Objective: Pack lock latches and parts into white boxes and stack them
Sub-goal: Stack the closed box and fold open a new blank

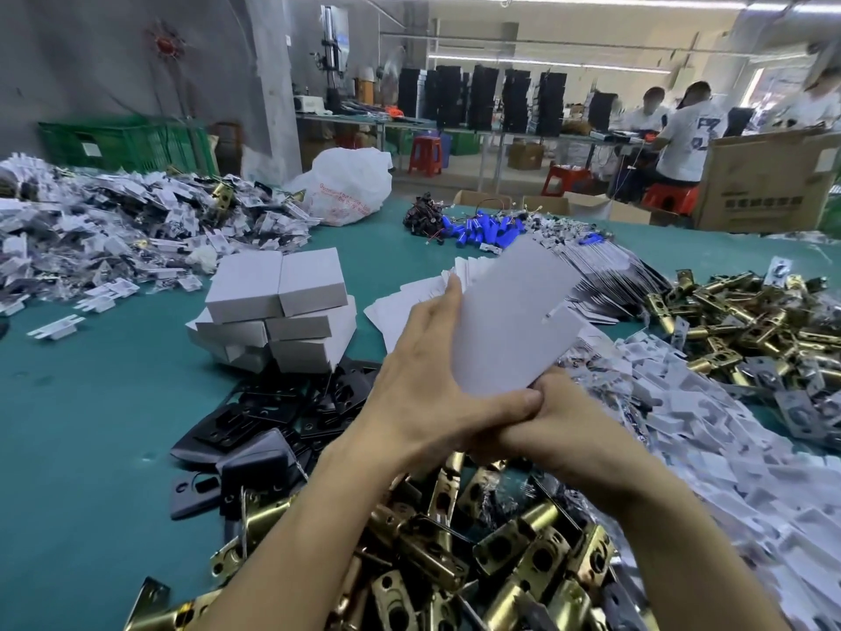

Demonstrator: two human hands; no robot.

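A white box blank [514, 311], still flat, stands tilted above the middle of the green desk [91, 425], held up in both hands. The left hand [428, 393] has its grip on the blank's left edge: the fingers lie straight up that edge and the thumb wraps across the bottom corner. The right hand [569, 430] sits just below at 5 o'clock, its fingers curled at the blank's lower end; the left thumb hides part of that grip.

At 10 o'clock of the hands a stack of closed boxes [277, 307] rests on the desk. Black plates [273, 416] lie at 8 o'clock, touching the stack's base. Brass latches [514, 553] are heaped at 6 o'clock under the forearms, with a second heap [746, 321] at 3 o'clock. More flat blanks [409, 302] fan out behind the held one at 12 o'clock.
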